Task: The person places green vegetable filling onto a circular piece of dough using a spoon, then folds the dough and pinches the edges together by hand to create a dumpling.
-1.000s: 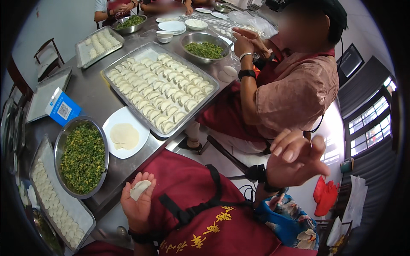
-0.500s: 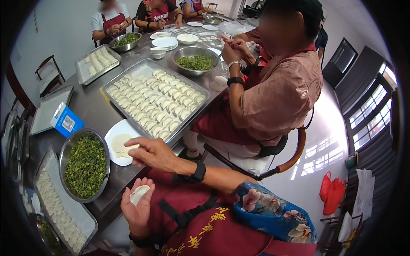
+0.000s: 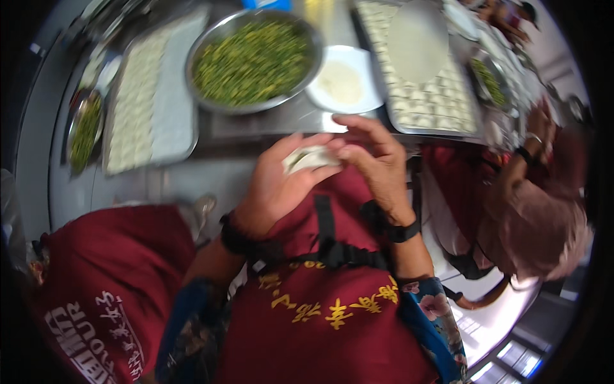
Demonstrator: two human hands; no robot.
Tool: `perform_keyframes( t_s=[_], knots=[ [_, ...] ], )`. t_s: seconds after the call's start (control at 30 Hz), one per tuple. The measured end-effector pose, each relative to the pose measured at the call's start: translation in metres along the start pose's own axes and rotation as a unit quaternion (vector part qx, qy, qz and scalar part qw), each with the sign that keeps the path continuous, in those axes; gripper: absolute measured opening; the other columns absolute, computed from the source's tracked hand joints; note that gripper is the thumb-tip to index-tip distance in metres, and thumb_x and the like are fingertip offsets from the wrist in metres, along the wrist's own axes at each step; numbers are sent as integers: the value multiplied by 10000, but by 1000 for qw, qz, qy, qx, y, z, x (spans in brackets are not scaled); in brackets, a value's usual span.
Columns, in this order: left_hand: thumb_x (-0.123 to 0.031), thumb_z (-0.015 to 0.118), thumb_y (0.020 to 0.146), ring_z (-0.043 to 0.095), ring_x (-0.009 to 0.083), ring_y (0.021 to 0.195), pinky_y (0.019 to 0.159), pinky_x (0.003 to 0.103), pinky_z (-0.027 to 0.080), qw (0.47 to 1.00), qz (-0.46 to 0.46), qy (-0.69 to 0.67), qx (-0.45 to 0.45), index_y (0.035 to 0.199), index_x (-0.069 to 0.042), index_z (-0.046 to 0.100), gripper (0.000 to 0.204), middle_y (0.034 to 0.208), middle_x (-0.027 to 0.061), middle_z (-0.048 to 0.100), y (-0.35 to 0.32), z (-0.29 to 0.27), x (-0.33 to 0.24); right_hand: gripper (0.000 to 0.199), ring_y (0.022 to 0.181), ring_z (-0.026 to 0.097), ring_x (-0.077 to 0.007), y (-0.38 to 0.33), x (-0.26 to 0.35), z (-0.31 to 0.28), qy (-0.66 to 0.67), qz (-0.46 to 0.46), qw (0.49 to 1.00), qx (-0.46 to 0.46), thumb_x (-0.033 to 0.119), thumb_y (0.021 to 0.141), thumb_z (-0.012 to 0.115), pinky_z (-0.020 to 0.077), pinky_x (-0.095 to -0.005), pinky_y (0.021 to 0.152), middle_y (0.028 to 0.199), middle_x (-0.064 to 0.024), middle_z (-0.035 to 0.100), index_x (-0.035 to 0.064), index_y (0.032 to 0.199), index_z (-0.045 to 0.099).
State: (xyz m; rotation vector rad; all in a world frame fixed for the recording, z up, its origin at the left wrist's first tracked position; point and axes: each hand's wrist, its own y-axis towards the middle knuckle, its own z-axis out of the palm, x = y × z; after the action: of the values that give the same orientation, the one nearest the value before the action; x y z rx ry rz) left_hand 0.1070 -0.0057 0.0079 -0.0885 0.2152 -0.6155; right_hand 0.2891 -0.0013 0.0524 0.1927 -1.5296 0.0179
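Observation:
My left hand [image 3: 272,189] is palm up in front of my chest, a folded white dumpling [image 3: 300,160] lying across its fingers. A dark gap shows along the dumpling's upper side. From the right, my right hand [image 3: 385,169] bends its thumb and fingertips in at the dumpling's right end; its index finger is raised, and blur hides the exact contact. Beyond the hands is a metal bowl [image 3: 190,72] of chopped green filling [image 3: 252,64]. Right of it, a white plate [image 3: 366,93] bears round dough wrappers [image 3: 340,82].
A tray [image 3: 179,118] with rows of dumplings lies left of the bowl, another tray [image 3: 441,130] right of the plate. A smaller bowl of green filling [image 3: 83,137] is at far left. People in maroon aprons are close on my left [image 3: 128,269] and right [image 3: 451,173].
My right hand has left the plate of wrappers and come to the dumpling in my left hand. The view has turned left and down, so the bowl now appears straight ahead.

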Motion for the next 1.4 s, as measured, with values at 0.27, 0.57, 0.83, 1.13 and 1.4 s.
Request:
perform_keyframes(
  t_s=[0.27, 0.57, 0.83, 1.13, 1.4],
  knots=[
    [-254, 359, 1045, 527, 355, 1225, 1099, 480, 392, 996, 52, 3, -70, 1279, 118, 437, 446, 1291, 239, 528, -2, 4, 4, 307, 1231, 514, -256, 6, -30, 11, -170, -100, 977, 79, 86, 745, 791, 429, -361, 1007, 1241, -85, 653, 57, 1039, 707],
    [-263, 466, 1035, 552, 233, 1126, 1030, 420, 446, 992, 61, 93, -56, 1284, 64, 470, 411, 1244, 160, 546, 0, 3, 6, 190, 1225, 516, -268, 10, -47, 9, -149, -128, 976, 90, 45, 737, 774, 411, -379, 1024, 1176, -97, 688, 60, 917, 717],
    [-332, 473, 1038, 578, 161, 1002, 940, 395, 488, 979, 28, 182, -91, 1250, 42, 522, 433, 1124, 98, 582, -2, 1, 9, 251, 1242, 516, -258, 3, -40, 21, -22, -1, 998, 58, 10, 752, 753, 422, -364, 1029, 1219, -108, 654, 36, 995, 694],
    [-489, 347, 1041, 581, 202, 1044, 963, 409, 483, 995, 8, 42, -91, 1241, 62, 477, 601, 1147, 131, 573, -3, 5, 0, 196, 1209, 547, -272, 4, -57, 17, -82, -112, 986, 98, -25, 798, 719, 448, -369, 997, 1093, -124, 700, 10, 985, 671],
    [-397, 351, 1055, 562, 228, 1085, 1034, 448, 423, 996, 37, -38, -76, 1245, 24, 435, 470, 1217, 135, 527, -2, -13, 7, 157, 1185, 562, -246, 4, -52, 27, -102, -100, 988, 58, -26, 794, 720, 481, -346, 948, 1065, -117, 705, 12, 939, 675]
  ],
)
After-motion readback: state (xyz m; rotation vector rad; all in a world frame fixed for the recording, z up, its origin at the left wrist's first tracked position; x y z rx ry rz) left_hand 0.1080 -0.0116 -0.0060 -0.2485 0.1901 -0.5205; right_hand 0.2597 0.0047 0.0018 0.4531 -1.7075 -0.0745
